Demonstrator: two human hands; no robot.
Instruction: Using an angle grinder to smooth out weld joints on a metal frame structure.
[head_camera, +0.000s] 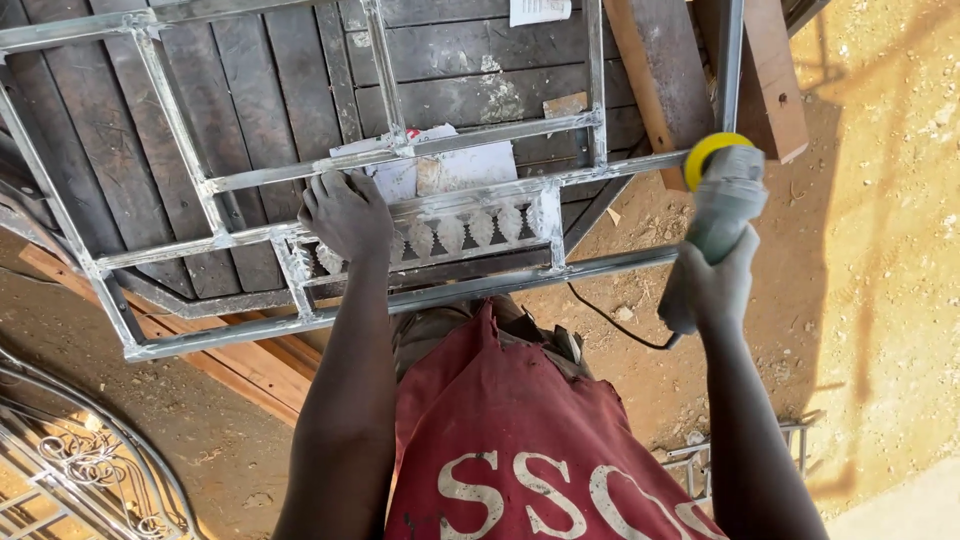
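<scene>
Angle grinder (722, 205) in right hand (712, 285); left hand (347, 213) presses metal frame (300, 180).

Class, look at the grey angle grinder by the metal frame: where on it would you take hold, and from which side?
Take the angle grinder by its long grey body, from the rear cable end, as the right hand does. The yellow disc guard at the far end marks the cutting side, best kept away from fingers.
</scene>
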